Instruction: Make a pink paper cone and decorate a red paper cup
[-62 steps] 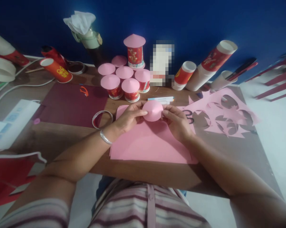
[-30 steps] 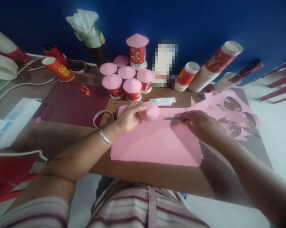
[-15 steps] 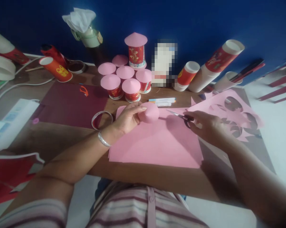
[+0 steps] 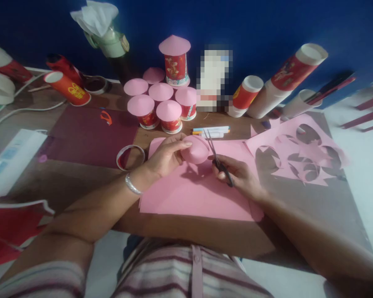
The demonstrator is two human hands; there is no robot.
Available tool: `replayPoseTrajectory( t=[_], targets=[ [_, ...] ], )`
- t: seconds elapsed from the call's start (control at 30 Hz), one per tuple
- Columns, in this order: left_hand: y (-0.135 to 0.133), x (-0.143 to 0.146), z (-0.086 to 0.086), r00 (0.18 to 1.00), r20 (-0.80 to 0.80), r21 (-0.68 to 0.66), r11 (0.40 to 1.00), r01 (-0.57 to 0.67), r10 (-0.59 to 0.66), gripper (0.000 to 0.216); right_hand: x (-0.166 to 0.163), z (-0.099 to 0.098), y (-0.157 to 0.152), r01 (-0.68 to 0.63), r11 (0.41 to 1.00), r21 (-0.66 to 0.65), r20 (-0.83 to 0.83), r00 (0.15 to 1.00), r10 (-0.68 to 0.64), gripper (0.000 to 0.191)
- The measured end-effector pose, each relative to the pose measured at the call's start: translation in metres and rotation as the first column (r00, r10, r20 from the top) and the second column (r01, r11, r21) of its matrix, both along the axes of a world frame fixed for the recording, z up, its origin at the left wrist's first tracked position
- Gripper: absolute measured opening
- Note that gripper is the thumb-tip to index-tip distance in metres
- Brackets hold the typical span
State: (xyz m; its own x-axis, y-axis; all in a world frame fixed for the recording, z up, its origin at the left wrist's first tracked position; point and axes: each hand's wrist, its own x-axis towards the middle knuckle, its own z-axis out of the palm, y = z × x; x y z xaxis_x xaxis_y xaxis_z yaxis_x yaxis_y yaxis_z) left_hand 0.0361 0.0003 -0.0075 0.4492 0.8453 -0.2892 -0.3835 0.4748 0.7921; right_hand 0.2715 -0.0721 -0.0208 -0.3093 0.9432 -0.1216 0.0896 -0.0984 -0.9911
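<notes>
Between the thumb and fingers of my left hand (image 4: pixel 169 156) is a small pink paper cone (image 4: pixel 196 150). My right hand (image 4: pixel 237 176) is closed round the black handles of a pair of scissors (image 4: pixel 216 157). The blades point up and away, slightly parted, right beside the cone's right edge. Whether they touch the paper I cannot tell. Beneath both hands lies a stack of pink paper sheets (image 4: pixel 186 194). Past them stands a cluster of red paper cups with pink cone tops (image 4: pixel 168 111), one of them raised above the others (image 4: pixel 175 62).
Pink offcuts with round holes (image 4: pixel 285 142) lie at the right. Pens (image 4: pixel 216 131) rest behind the stack. A tape roll (image 4: pixel 130 157) is to its left. Red and white paper tubes (image 4: pixel 290 74) and a phone-like pixelated object (image 4: pixel 214 78) stand along the blue wall.
My right hand has brought the scissors leftward, up to the cone, and their blades now point upward instead of to the left. My left hand keeps hold of the cone.
</notes>
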Motion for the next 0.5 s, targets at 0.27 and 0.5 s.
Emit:
replayPoseTrajectory(
  t=[0.27, 0.5],
  targets=[
    [0.0005, -0.0005, -0.0037, 0.998, -0.051, 0.023, 0.999, 0.025, -0.024, 0.035, 0.0006, 0.0032, -0.0008, 0.019, 0.997, -0.078, 0.025, 1.0, -0.018, 0.06],
    [0.0001, -0.0016, -0.0037, 0.998, -0.058, 0.043, 0.999, 0.024, -0.021, 0.034, -0.0004, 0.0059, -0.002, 0.026, 0.997, -0.079, 0.047, 0.999, -0.022, 0.063]
  ],
)
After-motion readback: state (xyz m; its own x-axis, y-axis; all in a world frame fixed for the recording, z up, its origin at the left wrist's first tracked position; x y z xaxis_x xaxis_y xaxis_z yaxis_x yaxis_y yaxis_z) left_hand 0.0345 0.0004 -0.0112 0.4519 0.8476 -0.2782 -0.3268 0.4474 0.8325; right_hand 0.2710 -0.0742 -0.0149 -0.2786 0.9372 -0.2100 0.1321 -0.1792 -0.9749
